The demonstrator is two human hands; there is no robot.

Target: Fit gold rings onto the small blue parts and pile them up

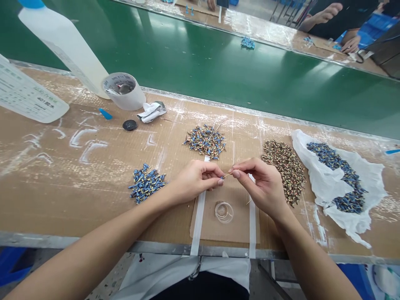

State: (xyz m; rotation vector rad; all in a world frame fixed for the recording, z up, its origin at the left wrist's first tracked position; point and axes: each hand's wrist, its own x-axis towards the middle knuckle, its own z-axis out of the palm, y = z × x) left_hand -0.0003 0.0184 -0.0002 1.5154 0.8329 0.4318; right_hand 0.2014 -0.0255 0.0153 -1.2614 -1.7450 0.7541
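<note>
My left hand [200, 178] pinches a tiny blue piece [222, 178] between thumb and fingertips. My right hand [264, 183] is closed on a thin wooden-looking stick [228, 175], whose tip meets the blue piece. Below the hands, a small clear cup [224, 213] stands on a taped cardboard sheet [231, 235]. Left of my left hand lies a heap of blue and yellow pieces [146, 183]. A mixed blue and gold heap [204, 141], with thin sticks on it, sits beyond the hands. Beside my right hand is a heap of brownish-gold pieces [284, 171].
More blue pieces [340, 175] lie on a white sheet [315, 179] at right. At left are two bottles [28, 96], a tape roll [128, 98], crumpled wrapping [152, 111] and a black cap [129, 125]. Across the green belt [193, 62], another person's hands [350, 43] are at work.
</note>
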